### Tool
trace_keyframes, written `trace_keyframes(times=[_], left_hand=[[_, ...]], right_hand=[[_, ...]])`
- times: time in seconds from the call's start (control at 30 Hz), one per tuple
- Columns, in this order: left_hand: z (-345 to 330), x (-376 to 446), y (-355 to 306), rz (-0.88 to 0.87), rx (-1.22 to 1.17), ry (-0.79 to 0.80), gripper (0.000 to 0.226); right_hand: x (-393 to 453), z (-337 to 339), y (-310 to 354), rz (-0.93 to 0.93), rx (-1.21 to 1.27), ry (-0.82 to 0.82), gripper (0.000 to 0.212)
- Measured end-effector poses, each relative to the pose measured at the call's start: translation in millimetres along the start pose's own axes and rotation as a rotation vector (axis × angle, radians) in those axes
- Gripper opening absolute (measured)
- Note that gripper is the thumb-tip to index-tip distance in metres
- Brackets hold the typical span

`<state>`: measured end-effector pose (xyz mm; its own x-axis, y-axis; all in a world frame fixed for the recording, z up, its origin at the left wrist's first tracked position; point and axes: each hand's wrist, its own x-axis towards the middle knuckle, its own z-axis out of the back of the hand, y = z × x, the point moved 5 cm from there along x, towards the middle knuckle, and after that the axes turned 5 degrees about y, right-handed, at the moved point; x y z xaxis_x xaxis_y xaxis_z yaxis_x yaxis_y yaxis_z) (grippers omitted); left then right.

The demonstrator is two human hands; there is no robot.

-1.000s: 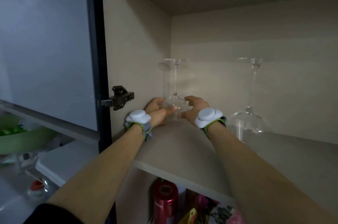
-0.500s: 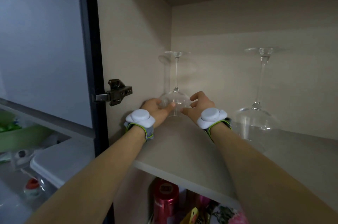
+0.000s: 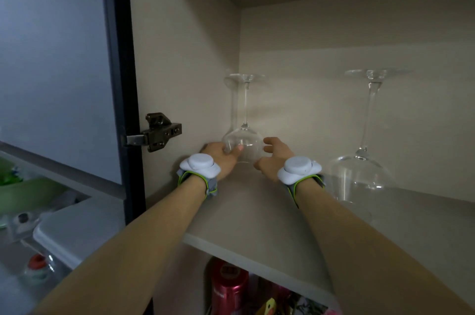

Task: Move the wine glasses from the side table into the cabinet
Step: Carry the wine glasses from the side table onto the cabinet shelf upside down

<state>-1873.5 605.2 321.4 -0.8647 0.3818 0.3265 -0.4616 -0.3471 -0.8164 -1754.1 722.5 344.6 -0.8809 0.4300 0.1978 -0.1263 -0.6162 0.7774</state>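
Note:
An upside-down wine glass [image 3: 248, 141] stands on its rim in the back left corner of the cabinet shelf [image 3: 246, 214], foot up. My left hand [image 3: 221, 158] cups the left side of its bowl, thumb laid across the glass. My right hand [image 3: 273, 158] hovers just right of the bowl, fingers spread, not clearly touching it. A second wine glass [image 3: 359, 173], also upside down, stands on the shelf to the right, behind my right wrist.
The cabinet door [image 3: 56, 63] hangs open at the left on a dark hinge [image 3: 160, 132]. Below the shelf stand a red bottle [image 3: 228, 286] and colourful packets. A white lid [image 3: 77, 227] and a green bowl [image 3: 25, 194] lie lower left.
Both hands gripped the corner glass a second ago. Since then my right hand has opened and drawn slightly off the bowl, while the left stays on it.

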Motion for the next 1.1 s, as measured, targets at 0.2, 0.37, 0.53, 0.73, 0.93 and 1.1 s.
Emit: trace_keyframes(times=[0.2,0.37,0.53,0.73,0.93,1.1], left_hand=[[1,-1,-4,0.001,0.133,0.027,0.077],[-3,6,0,0.012,0.161,0.032,0.086],[-3,6,1,0.024,0.164,0.033,0.09],[10,-24,-14,0.074,0.293,0.061,0.067],[24,-57,-21,0.032,0.08,0.032,0.042],[12,-85,-43,-0.032,-0.152,0.191,0.02]], right_hand=[[-1,-1,0,0.026,-0.163,0.03,0.065],[1,-3,-3,0.02,-0.157,0.032,0.061],[-1,0,0,0.042,-0.212,0.02,0.053],[-22,0,8,0.039,-0.188,0.06,0.068],[-60,5,13,0.016,-0.178,0.024,0.071],[-103,26,22,0.09,-0.203,-0.156,0.057]])
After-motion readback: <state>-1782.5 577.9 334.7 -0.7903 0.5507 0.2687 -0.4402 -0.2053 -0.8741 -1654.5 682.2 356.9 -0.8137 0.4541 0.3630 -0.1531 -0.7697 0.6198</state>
